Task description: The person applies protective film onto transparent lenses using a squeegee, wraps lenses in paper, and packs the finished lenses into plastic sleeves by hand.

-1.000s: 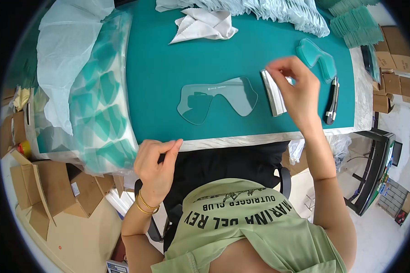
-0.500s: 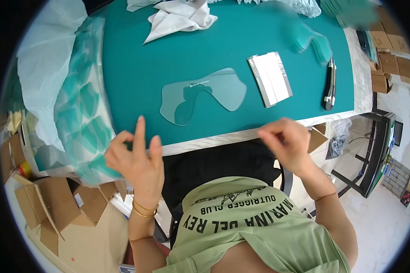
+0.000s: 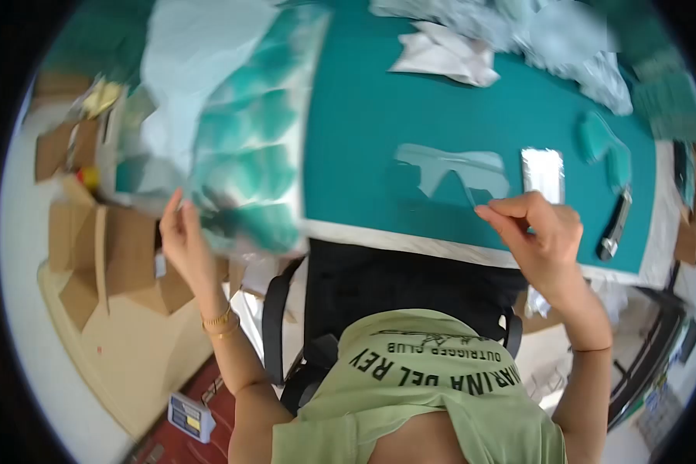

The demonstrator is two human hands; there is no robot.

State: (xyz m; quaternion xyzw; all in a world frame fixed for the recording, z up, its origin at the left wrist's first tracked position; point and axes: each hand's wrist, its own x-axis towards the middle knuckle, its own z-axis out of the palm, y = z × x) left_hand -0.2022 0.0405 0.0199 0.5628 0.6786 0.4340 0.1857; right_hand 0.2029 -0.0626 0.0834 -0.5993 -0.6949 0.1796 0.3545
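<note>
Right fingers (image 3: 519,205) pressed together beside the smooth notched transparent lens (image 3: 441,162), left fingers (image 3: 171,224) slightly parted near glossy plastic sheeting (image 3: 249,143)

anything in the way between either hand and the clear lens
The plastic-covered teal pieces lie between the left hand and the clear lens. Nothing visible stands between the lens and the right hand; blur hides whether they touch.

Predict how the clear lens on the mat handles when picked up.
The clear lens looks thin, so probably light and fairly stiff. Its middle notch leaves a narrower bridge, likely where it flexes most. The broad, flattish shape makes rolling unlikely.
</note>
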